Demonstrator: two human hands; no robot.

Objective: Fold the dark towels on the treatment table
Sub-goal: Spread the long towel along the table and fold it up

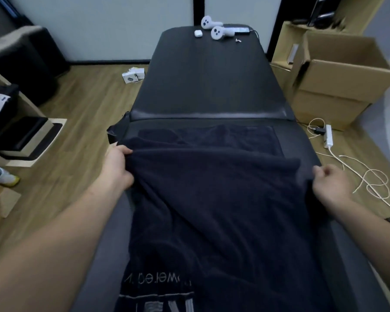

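Dark towel [212,199] lies over the near half of the treatment table [207,75], with its far edge raised between both hands. Left hand [118,167]: fingers curled around the left corner, fabric bunched inside the grip. Right hand [331,183]: fingers curled, pinching the right corner at the table's side. A second dark towel [245,138] lies flat just beyond the raised edge.

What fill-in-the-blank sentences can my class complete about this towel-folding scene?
1. The left hand and right hand each grip an edge of the dark ___.
2. Two white controllers lie at the table's ___ end.
3. The open cardboard box stands on the table's ___ side.
Missing words: towel; far; right.
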